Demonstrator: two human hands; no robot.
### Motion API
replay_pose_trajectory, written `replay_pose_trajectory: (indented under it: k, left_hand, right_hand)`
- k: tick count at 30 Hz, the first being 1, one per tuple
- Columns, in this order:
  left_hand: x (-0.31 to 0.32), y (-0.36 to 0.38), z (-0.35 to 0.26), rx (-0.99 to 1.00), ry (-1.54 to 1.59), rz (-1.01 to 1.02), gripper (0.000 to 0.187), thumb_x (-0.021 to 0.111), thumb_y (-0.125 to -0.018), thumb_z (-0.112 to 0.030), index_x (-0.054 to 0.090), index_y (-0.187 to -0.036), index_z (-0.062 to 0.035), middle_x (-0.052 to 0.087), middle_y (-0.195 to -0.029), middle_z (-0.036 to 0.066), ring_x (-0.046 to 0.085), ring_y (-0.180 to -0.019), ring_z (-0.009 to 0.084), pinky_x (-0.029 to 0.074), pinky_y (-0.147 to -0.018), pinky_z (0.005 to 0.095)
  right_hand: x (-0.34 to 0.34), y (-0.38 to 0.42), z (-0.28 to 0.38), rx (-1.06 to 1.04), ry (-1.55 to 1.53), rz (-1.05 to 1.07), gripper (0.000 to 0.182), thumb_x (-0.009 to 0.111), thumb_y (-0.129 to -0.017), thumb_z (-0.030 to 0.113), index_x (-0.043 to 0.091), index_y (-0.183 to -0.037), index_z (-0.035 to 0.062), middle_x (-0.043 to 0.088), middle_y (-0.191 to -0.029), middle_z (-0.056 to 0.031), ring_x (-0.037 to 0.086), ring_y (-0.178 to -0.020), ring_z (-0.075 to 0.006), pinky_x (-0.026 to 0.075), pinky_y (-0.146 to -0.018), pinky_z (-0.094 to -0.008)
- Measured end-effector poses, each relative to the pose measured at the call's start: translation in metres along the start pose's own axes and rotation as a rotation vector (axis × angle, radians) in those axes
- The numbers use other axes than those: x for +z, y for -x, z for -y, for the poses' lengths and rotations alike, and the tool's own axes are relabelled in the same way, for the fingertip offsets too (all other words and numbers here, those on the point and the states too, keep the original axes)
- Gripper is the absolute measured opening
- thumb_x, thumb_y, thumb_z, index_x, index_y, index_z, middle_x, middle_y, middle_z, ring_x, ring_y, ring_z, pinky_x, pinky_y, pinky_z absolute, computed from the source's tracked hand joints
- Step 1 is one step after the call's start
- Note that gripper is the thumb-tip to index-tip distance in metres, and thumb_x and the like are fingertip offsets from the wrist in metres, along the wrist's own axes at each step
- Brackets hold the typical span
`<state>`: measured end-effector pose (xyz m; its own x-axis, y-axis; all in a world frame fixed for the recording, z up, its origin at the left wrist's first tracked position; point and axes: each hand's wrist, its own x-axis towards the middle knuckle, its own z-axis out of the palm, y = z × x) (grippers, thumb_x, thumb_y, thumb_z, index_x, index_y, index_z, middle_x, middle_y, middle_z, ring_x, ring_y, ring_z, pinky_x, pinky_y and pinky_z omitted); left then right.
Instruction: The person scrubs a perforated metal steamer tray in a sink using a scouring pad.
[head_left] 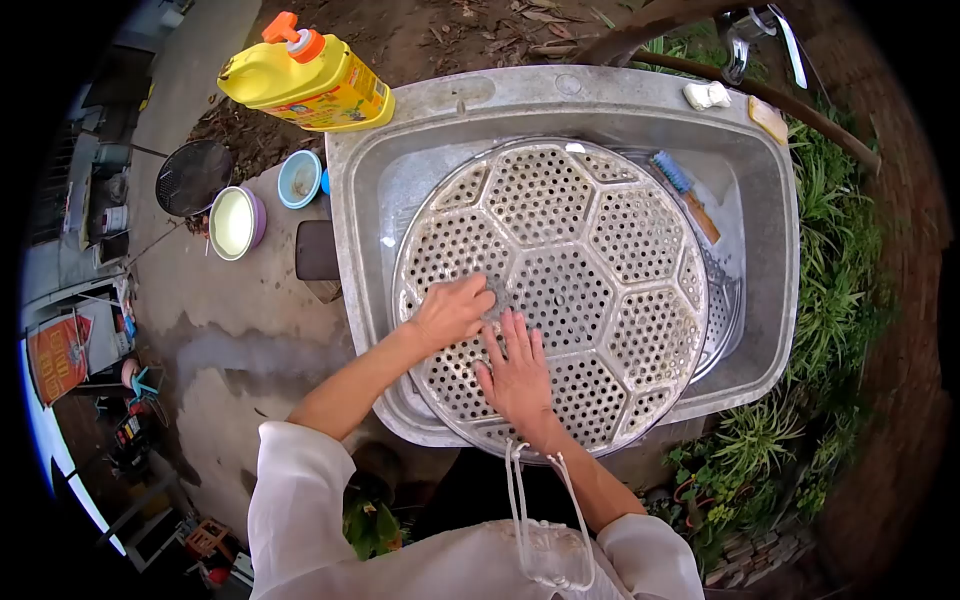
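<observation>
A large round metal steamer tray (560, 300), full of holes and patterned with raised hexagons, lies across the stone sink (770, 330). My left hand (453, 313) is closed on a grey scouring pad (499, 292) pressed to the tray, left of its middle; most of the pad is hidden by the fingers. Just below and to the right, my right hand (517, 375) rests flat on the tray with its fingers spread. Inside the sink, right of the tray, are a brush with blue bristles (671, 171) and another metal piece (722, 310), partly covered.
A yellow pump bottle (320, 88) stands at the sink's back left corner. White soap (707, 95) and a yellowish sponge (768, 119) sit on the back right rim. On the ground at left are a blue basin (300, 180) and a purple bowl (236, 224). A faucet (738, 45) hangs at back right.
</observation>
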<state>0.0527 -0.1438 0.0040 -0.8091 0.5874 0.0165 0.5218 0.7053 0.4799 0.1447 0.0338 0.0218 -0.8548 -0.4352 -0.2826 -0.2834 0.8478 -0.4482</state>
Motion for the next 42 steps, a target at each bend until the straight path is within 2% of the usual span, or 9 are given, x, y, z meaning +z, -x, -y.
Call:
replay_pose_trajectory:
  k: [2, 9, 11, 15, 19, 25, 32, 35, 42]
  left_hand:
    - [-0.012, -0.065, 0.062, -0.379, -0.111, -0.354, 0.02, 0.071, -0.083, -0.022, 0.06, -0.079, -0.0054, 0.059, -0.09, 0.007, 0.063, -0.065, 0.025, 0.051, -0.055, 0.0394]
    - [0.021, -0.062, -0.015, 0.098, -0.067, -0.121, 0.009, 0.066, -0.075, -0.008, 0.06, -0.081, -0.0058, 0.057, -0.084, 0.007, 0.066, -0.067, 0.0191, 0.056, -0.055, 0.0376]
    - [-0.009, -0.098, 0.058, -0.106, -0.223, -0.262, 0.009, 0.066, -0.075, -0.008, 0.058, -0.079, -0.0064, 0.06, -0.079, 0.007, 0.065, -0.062, 0.022, 0.054, -0.052, 0.0376]
    - [0.011, -0.093, 0.02, -0.154, -0.072, -0.218, 0.02, 0.074, -0.073, -0.011, 0.058, -0.083, -0.0056, 0.058, -0.078, 0.009, 0.065, -0.07, 0.03, 0.054, -0.058, 0.0394]
    - [0.016, -0.083, 0.001, 0.084, 0.025, -0.233, 0.025, 0.075, -0.07, -0.01, 0.058, -0.087, -0.0062, 0.058, -0.085, 0.009, 0.062, -0.068, 0.0277, 0.052, -0.056, 0.0387]
    - [-0.016, -0.065, 0.001, 0.03, -0.081, -0.068, 0.035, 0.069, -0.088, -0.028, 0.056, -0.114, -0.0095, 0.055, -0.101, 0.012, 0.057, -0.094, 0.0301, 0.051, -0.079, 0.0424]
    - [-0.012, 0.064, -0.049, -0.506, -0.032, -0.164, 0.021, 0.063, -0.091, -0.017, 0.052, -0.101, -0.0021, 0.057, -0.098, 0.018, 0.064, -0.08, 0.0397, 0.052, -0.065, 0.0498]
    - [-0.006, 0.02, 0.005, -0.727, -0.132, -0.274, 0.021, 0.062, -0.091, -0.016, 0.051, -0.101, -0.0016, 0.059, -0.098, 0.02, 0.064, -0.079, 0.0413, 0.053, -0.064, 0.05]
    - [-0.022, 0.018, 0.012, -0.577, -0.04, -0.081, 0.018, 0.061, -0.092, -0.015, 0.051, -0.102, -0.0041, 0.06, -0.1, 0.021, 0.065, -0.074, 0.0429, 0.054, -0.064, 0.052]
  right_hand:
    - [-0.002, 0.001, 0.001, -0.009, -0.059, -0.057, 0.064, 0.047, -0.098, 0.04, 0.033, -0.153, 0.0102, 0.024, -0.159, -0.021, 0.024, -0.148, -0.0367, 0.019, -0.119, -0.0512]
    - [-0.003, 0.001, 0.003, 0.032, -0.001, 0.057, 0.064, 0.04, -0.101, 0.042, 0.028, -0.155, 0.0108, 0.02, -0.162, -0.0183, 0.02, -0.15, -0.032, 0.016, -0.121, -0.0471]
    - [-0.002, 0.004, 0.002, 0.016, -0.023, -0.001, 0.063, 0.041, -0.101, 0.041, 0.03, -0.155, 0.0107, 0.021, -0.161, -0.0184, 0.021, -0.149, -0.0321, 0.017, -0.121, -0.0473]
    - [-0.003, 0.002, 0.002, -0.002, -0.096, -0.103, 0.062, 0.049, -0.098, 0.039, 0.037, -0.151, 0.0092, 0.029, -0.157, -0.0212, 0.027, -0.146, -0.036, 0.023, -0.117, -0.0512]
    - [-0.002, 0.002, 0.0, -0.015, -0.063, -0.088, 0.064, 0.049, -0.098, 0.039, 0.035, -0.152, 0.0103, 0.027, -0.158, -0.0209, 0.028, -0.146, -0.0359, 0.023, -0.118, -0.0504]
    - [0.0, 0.006, 0.003, -0.023, -0.042, -0.124, 0.064, 0.049, -0.098, 0.04, 0.035, -0.152, 0.0109, 0.028, -0.158, -0.0199, 0.028, -0.146, -0.0347, 0.023, -0.118, -0.0502]
    - [-0.009, 0.024, -0.018, -0.072, -0.086, -0.033, 0.068, 0.053, -0.095, 0.044, 0.035, -0.153, 0.015, 0.029, -0.158, -0.0178, 0.028, -0.146, -0.0345, 0.023, -0.117, -0.051]
    - [-0.003, 0.026, -0.02, -0.075, -0.02, -0.017, 0.068, 0.051, -0.096, 0.046, 0.034, -0.154, 0.0153, 0.029, -0.158, -0.0177, 0.028, -0.146, -0.0344, 0.024, -0.117, -0.0508]
    - [-0.011, 0.005, -0.015, -0.022, 0.029, -0.004, 0.07, 0.046, -0.098, 0.048, 0.029, -0.155, 0.0125, 0.023, -0.161, -0.0178, 0.024, -0.148, -0.0326, 0.021, -0.119, -0.0483]
